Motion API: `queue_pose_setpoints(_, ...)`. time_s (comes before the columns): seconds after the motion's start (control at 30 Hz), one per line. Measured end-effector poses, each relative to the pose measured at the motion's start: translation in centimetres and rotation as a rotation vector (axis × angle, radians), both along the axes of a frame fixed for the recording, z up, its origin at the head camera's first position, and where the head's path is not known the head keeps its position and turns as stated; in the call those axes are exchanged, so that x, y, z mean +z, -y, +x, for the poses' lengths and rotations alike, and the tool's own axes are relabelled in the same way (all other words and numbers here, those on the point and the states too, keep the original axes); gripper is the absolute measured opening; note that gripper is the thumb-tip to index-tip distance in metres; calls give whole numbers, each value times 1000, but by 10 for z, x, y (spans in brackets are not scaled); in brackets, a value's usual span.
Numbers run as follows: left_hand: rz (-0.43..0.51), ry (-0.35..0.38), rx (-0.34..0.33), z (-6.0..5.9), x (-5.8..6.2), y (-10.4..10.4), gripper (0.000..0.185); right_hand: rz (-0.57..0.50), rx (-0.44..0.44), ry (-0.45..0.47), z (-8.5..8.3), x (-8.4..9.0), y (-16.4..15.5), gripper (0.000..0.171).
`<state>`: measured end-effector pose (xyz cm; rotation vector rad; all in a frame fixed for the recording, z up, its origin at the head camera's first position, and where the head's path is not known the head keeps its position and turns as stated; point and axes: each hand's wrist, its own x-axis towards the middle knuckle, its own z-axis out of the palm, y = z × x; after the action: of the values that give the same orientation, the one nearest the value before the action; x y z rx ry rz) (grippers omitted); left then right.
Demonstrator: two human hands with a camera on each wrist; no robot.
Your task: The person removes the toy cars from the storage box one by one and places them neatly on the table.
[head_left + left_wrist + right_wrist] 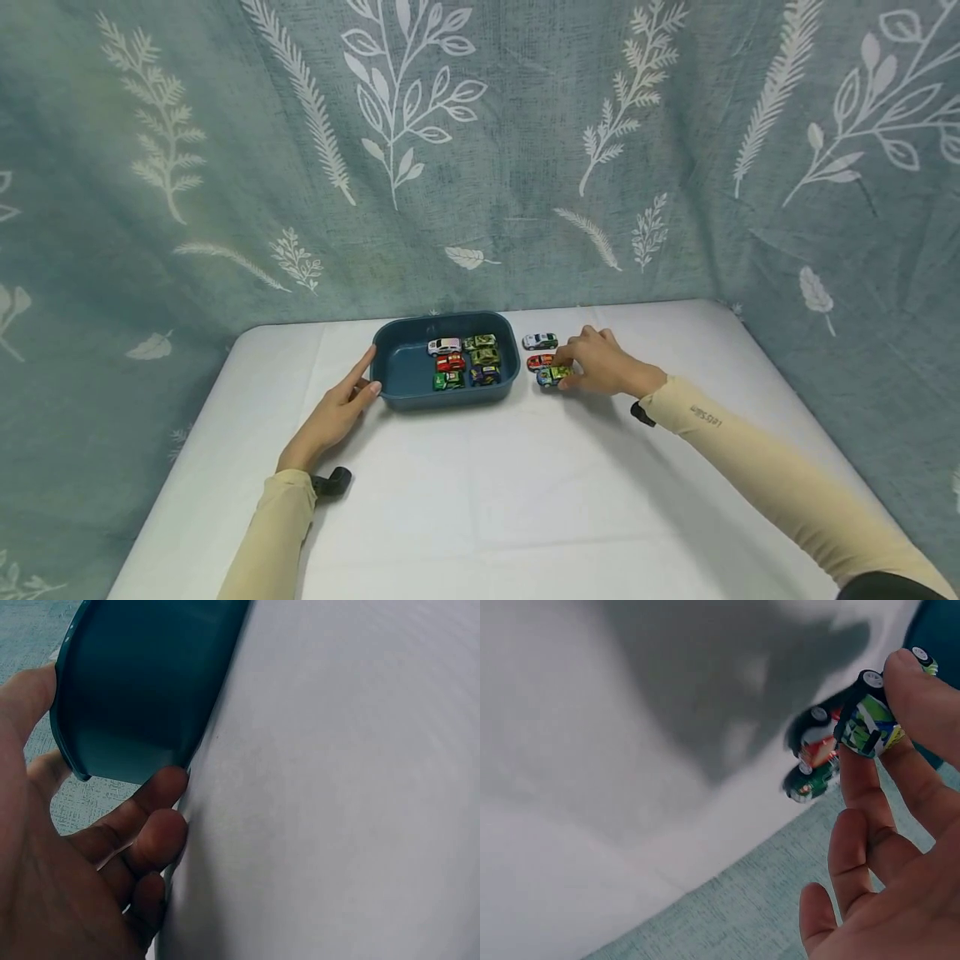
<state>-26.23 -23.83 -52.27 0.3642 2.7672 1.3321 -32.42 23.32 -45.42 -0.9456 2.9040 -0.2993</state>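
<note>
While the left hand steadies the near-left corner of the blue tray with relaxed, nearly straight fingers, thumb on the rim and fingertips against the outer wall, the right hand works at the row of toy cars on the white table, just right of the tray. Its thumb and fingers are curled round the green-and-yellow car, the nearest of three loose cars. The step in hand appears to be the pick-up of this car. The next move probably calls for a lift clear of the red car just beyond it, then a short carry left over the tray rim to the free space at the tray's left half, beside the six cars already inside. From the head view the gripped car's long axis runs left to right; which end is the front cannot be told. The white car stands farthest.
</note>
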Motion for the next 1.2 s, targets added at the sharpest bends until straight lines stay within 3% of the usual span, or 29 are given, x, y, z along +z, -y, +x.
queue_pose_setpoints(0.47, 9, 16, -6, 0, -2, 0, 68, -28, 2, -4, 4, -24, 3, 35)
queue_pose_setpoints(1.07, 28, 14, -3, -1, -1, 1, 68, -26, 20, -42, 4, -27, 5, 36)
queue_pose_setpoints(1.2, 34, 10, -10, -2, -2, 1, 68, -69, 18, -54, 5, -25, 5, 41)
